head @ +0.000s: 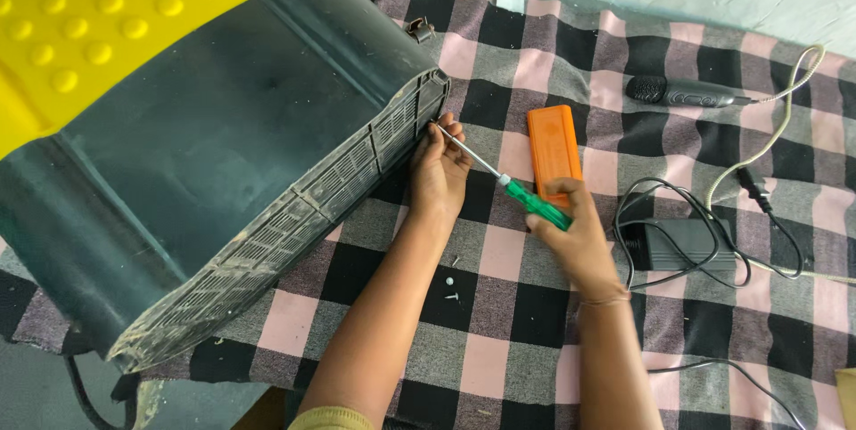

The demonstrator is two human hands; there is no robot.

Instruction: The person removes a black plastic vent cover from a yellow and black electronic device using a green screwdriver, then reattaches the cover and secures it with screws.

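Observation:
A large dark green and yellow plastic housing (205,145) lies on its side on a checked cloth (508,305); its grilled base faces me. My right hand (575,234) grips the green handle of a screwdriver (513,188), whose metal tip reaches the grille's upper corner. Against that same corner rests my left hand (437,172), its fingers steadying the shaft near the tip.
An orange rectangular case (553,147) lies just beyond the screwdriver. A black power adapter (682,243) with tangled cables sits to the right, and a black microphone-like device (682,91) lies farther back. Small loose screws (451,286) rest on the cloth between my forearms.

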